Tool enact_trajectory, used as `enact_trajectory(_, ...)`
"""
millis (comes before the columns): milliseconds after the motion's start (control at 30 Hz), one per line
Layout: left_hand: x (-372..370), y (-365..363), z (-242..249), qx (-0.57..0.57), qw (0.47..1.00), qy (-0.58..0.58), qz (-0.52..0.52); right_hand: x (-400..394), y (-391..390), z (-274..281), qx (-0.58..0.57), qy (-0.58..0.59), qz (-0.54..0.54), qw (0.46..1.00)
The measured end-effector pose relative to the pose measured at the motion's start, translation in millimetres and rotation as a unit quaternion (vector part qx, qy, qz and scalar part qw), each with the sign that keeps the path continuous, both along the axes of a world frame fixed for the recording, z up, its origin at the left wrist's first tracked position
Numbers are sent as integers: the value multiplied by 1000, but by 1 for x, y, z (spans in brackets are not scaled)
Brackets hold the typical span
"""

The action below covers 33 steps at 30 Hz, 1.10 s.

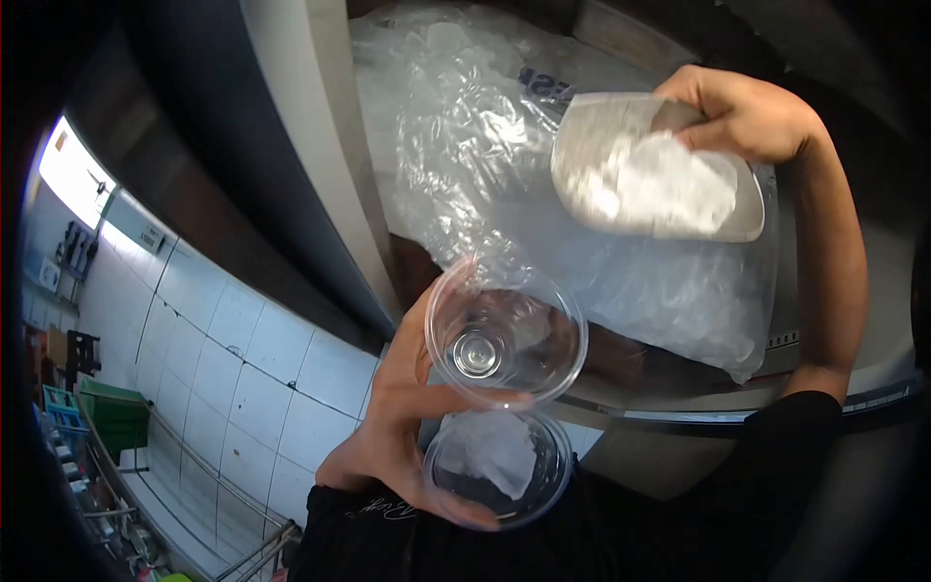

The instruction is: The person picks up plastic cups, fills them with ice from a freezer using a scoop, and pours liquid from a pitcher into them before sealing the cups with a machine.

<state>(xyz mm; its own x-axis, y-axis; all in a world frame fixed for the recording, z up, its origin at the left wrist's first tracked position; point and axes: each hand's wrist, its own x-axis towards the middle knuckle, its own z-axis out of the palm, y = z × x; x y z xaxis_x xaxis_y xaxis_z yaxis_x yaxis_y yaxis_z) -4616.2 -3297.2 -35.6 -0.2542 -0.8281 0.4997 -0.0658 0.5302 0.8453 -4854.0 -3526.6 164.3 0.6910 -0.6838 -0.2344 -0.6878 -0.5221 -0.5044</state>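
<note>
My left hand point(388, 427) is closed around two clear plastic cups held side by side. The upper cup point(507, 330) shows its round base and has little or nothing in it. Inside the lower cup point(555, 456) lie whitish chunks of ice point(490, 451). My right hand point(742, 112) grips a metal scoop point(592, 121) at its far side. Crushed ice point(669, 184) fills much of the scoop, slightly blurred. Beneath the scoop lies a large clear plastic bag of ice point(456, 126) with dark printed letters, and the scoop hides part of it.
The bag rests inside a dark-walled chest or freezer, whose rim point(679, 415) runs in front of me. A pale upright edge point(325, 126) stands at its left. White floor tiles point(242, 369), a green bin point(112, 412) and metal rails point(208, 466) lie at lower left.
</note>
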Motion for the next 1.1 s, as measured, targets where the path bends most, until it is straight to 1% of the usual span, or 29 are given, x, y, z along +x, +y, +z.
enact_trajectory(33,0,6,1,11,1000,5,0,7,3,-5,7,40,42,998)
enact_trajectory(133,0,17,3,17,1000,13,10,30,22,-14,-42,155,116,980)
enact_trajectory(200,-3,15,1,8,1000,17,22,49,42,-10,-103,236,123,958)
enact_trajectory(333,-14,5,-10,-15,998,32,52,73,63,-6,-171,296,163,925)
enact_trajectory(367,-17,1,-17,-33,997,33,64,81,70,-5,-205,333,157,907)
enact_trajectory(400,-18,-2,-20,-52,995,34,74,85,77,-3,-254,330,167,894)
enact_trajectory(433,-15,0,-15,-35,995,-16,93,87,84,-3,-301,328,176,878)
enact_trajectory(467,-15,-1,-17,-38,994,-12,98,82,84,-5,-393,256,255,846)
enact_trajectory(500,-16,-3,-20,-39,994,-7,103,78,86,-7,-494,182,316,789)
enact_trajectory(533,-16,-5,-24,-41,993,-2,110,79,86,-8,-474,267,276,792)
enact_trajectory(600,-15,-10,-31,-53,992,25,111,109,119,5,-422,428,192,776)
enact_trajectory(667,-13,-15,-37,-76,990,34,111,104,151,32,-444,409,202,771)
enact_trajectory(733,-10,-15,-37,-77,989,34,125,101,152,37,-481,373,178,773)
enact_trajectory(800,-8,-16,-43,-78,988,56,124,90,124,28,-540,324,103,770)
enact_trajectory(833,-6,-16,-52,-83,986,75,120,80,104,25,-577,300,57,758)
enact_trajectory(867,-12,-22,-52,-36,980,135,142,69,83,23,-614,273,14,741)
enact_trajectory(933,-26,-31,-49,61,949,249,182,52,43,13,-674,212,-57,705)
enact_trajectory(967,-34,-34,-45,112,925,303,201,53,24,2,-639,283,-76,711)
enact_trajectory(1000,-38,-34,-47,118,924,304,198,45,-2,-22,-639,336,-72,688)
enact_trajectory(1033,-37,-31,-46,128,923,304,196,41,-17,-38,-605,389,-71,691)
enact_trajectory(1067,-33,-33,-55,97,934,291,185,35,-35,-54,-581,414,-52,699)
enact_trajectory(1100,-29,-35,-65,67,942,278,174,15,-69,-77,-598,412,-11,687)
